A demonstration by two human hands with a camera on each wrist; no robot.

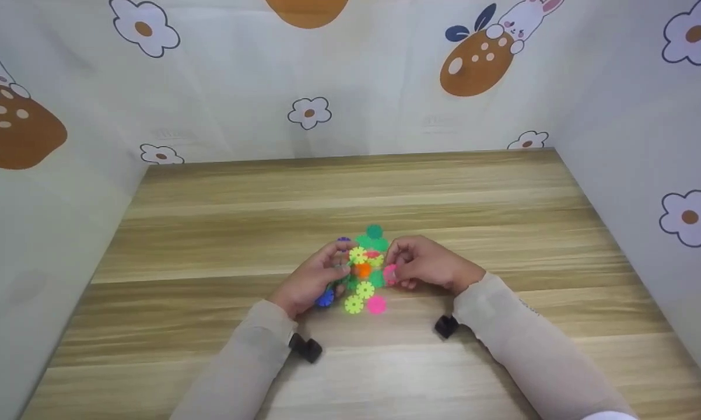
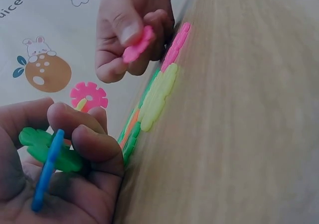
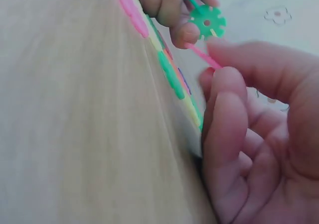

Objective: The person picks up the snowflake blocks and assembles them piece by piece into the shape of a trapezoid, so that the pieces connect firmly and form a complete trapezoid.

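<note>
My left hand (image 1: 309, 283) grips a small assembly of interlocking flower-shaped plastic discs. In the left wrist view, a green disc (image 2: 35, 137) slotted crosswise with a blue disc (image 2: 48, 171) lies in its curled fingers. A pink disc (image 2: 97, 90) with a bit of yellow at it shows beyond those fingertips. Opposite, my right hand (image 1: 435, 265) pinches a single pink disc (image 2: 138, 46) between thumb and finger. The right wrist view shows this pink disc (image 3: 203, 56) edge-on, close to the left fingertips and a green disc (image 3: 207, 23). The left palm hides part of the assembly.
Loose discs lie flat on the wooden table (image 1: 239, 216) under and between the hands: yellow (image 1: 354, 304), pink (image 1: 377, 304), orange (image 1: 363, 270) and green (image 1: 374, 231), among several others. Patterned panels (image 1: 228, 81) enclose the table's back and sides.
</note>
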